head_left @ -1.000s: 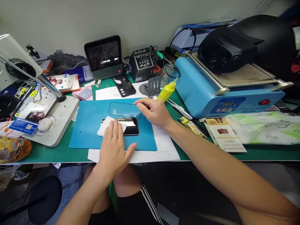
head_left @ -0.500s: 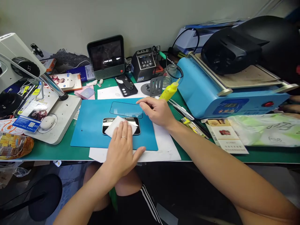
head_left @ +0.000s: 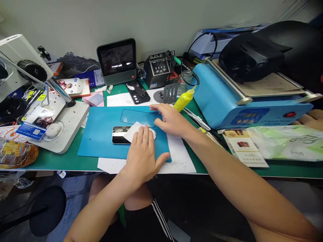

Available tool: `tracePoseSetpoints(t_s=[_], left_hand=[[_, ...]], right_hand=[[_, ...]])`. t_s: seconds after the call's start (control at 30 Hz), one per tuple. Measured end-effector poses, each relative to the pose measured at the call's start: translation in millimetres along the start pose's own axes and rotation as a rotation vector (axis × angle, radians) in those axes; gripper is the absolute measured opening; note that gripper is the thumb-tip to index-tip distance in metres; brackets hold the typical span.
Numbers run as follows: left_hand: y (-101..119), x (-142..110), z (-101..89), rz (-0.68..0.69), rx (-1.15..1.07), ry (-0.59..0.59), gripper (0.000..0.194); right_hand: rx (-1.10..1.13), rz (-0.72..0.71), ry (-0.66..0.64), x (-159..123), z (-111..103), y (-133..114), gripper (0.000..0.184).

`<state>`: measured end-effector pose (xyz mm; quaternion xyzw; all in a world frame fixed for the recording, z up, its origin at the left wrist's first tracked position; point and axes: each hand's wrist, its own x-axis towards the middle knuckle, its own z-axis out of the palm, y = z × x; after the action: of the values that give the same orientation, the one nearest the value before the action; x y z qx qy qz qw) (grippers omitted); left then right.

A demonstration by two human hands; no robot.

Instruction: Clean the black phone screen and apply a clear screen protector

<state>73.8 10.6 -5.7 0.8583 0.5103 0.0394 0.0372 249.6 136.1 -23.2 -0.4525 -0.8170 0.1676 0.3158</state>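
Observation:
My left hand [head_left: 141, 151] lies flat with fingers stretched out, pressing a white wipe [head_left: 130, 133] over the right part of a phone [head_left: 118, 136]. The phone's dark, glossy face shows at its left end; the rest is under the wipe and hand. Just behind it rests a clear glass screen panel [head_left: 136, 116] with a thin black border. My right hand [head_left: 171, 121] is at the panel's right end, thumb and index finger apart, the other fingers partly hidden. I cannot tell whether it touches the glass. Both phone and panel are on a blue mat [head_left: 97, 134].
A blue heating machine [head_left: 217, 101] with a dark object on top stands right. Behind are a smart display [head_left: 117, 60], a soldering station [head_left: 157, 69] and a yellow bottle [head_left: 184, 99]. A microscope stand base [head_left: 67, 127] occupies the left. A cigarette pack [head_left: 244, 144] lies right.
My left hand has slid the wipe to the right along the phone, uncovering its left end. My right hand stays by the panel's right end, its thumb slightly lower. The view has shifted slightly.

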Motion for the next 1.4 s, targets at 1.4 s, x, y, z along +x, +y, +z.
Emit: tracePoseSetpoints(t_s=[1.4], left_hand=[[-168.3, 56.4, -67.9, -0.181, 0.101, 0.080, 0.052]], right_hand=[[0.045, 0.059, -0.285, 8.2, -18.2, -6.6, 0.083]])
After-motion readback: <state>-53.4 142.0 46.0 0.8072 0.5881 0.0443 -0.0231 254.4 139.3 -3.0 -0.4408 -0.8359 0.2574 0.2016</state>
